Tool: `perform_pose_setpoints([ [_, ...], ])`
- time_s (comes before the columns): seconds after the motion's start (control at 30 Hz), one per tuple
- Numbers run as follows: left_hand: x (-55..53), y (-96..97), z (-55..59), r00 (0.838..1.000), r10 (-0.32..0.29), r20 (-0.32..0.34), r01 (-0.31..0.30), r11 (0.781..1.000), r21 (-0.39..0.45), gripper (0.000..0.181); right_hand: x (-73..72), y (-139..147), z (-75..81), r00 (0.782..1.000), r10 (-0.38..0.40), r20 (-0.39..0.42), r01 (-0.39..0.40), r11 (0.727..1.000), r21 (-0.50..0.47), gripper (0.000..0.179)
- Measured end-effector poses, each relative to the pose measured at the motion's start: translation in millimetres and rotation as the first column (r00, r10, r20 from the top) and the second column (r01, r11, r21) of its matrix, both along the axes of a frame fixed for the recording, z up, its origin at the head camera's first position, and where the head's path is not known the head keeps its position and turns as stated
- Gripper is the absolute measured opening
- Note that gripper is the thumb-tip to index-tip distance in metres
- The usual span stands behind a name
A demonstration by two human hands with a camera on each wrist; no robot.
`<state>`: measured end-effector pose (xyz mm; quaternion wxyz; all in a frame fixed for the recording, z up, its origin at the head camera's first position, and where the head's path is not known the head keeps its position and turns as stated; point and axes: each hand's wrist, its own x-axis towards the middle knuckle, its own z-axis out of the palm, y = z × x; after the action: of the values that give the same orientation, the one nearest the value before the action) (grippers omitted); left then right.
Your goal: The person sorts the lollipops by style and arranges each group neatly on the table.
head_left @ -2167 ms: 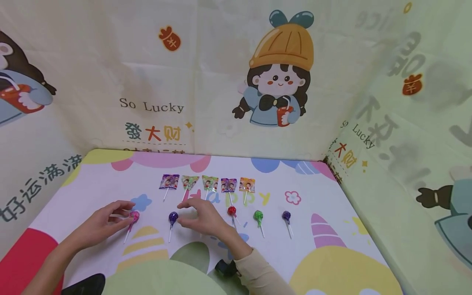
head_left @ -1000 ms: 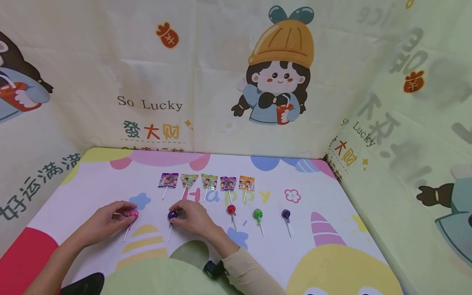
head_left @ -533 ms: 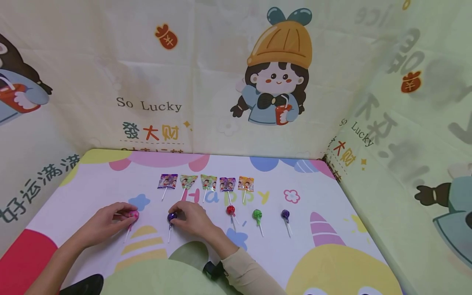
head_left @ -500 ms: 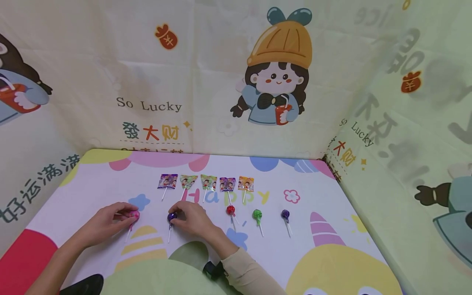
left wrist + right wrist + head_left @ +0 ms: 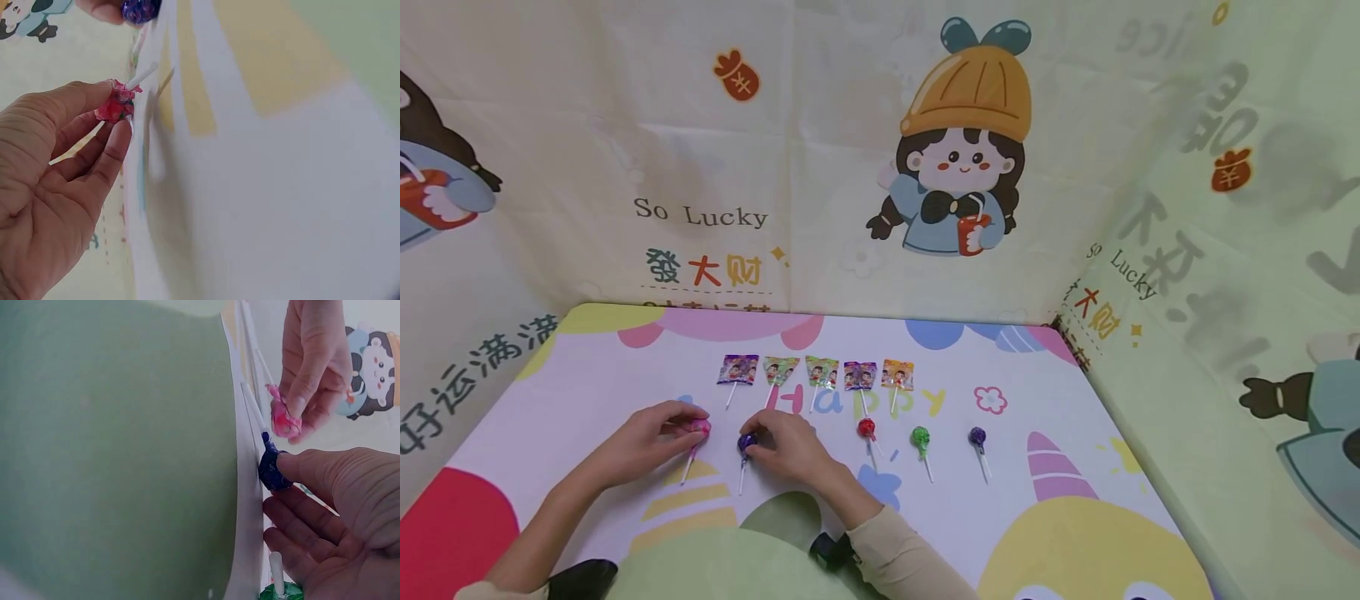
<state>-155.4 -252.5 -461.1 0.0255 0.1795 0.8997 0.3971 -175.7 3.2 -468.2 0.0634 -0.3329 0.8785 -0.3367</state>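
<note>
In the head view my left hand (image 5: 651,442) pinches the head of a pink-wrapped lollipop (image 5: 701,427) between thumb and fingers. The left wrist view shows the same pink ball, its white stick pointing away, with a shadow on the table below. To its right, my right hand (image 5: 792,443) has thumb and index finger on a dark blue lollipop (image 5: 746,442), whose stick points toward me. The right wrist view has both candies side by side. A green-wrapped lollipop (image 5: 281,591) shows at that view's bottom edge, partly cut off.
Right of my hands lie a red lollipop (image 5: 867,428), a green lollipop (image 5: 921,438) and a purple lollipop (image 5: 977,437). Behind them runs a row of several flat-bagged lollipops (image 5: 822,372). The printed table (image 5: 955,533) meets a cartoon cloth wall (image 5: 835,167).
My right hand has closed in on the dark blue lollipop and pinched it. My left hand has then shifted right with the pink lollipop, bringing it nearer the blue one.
</note>
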Motion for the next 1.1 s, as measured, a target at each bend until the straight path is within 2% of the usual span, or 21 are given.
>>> perform_pose_setpoints([
  [0.37,-9.6,12.7,-2.0,0.999,-0.025,0.030,0.025,1.000,-0.011,0.029,3.2,-4.1,-0.6,1.000,0.004,-0.013,-0.003,1.000,0.019,0.022],
  [0.7,-16.9,13.1,-8.0,0.998,-0.045,0.050,0.046,0.999,-0.008,0.029,3.4,-3.3,-0.4,1.000,-0.006,-0.015,0.007,1.000,0.028,0.021],
  [1.1,-22.5,14.0,-6.0,0.996,-0.063,0.066,0.063,0.998,-0.008,0.030,0.9,-1.7,-2.2,0.999,-0.018,-0.028,0.019,0.999,0.037,0.022],
])
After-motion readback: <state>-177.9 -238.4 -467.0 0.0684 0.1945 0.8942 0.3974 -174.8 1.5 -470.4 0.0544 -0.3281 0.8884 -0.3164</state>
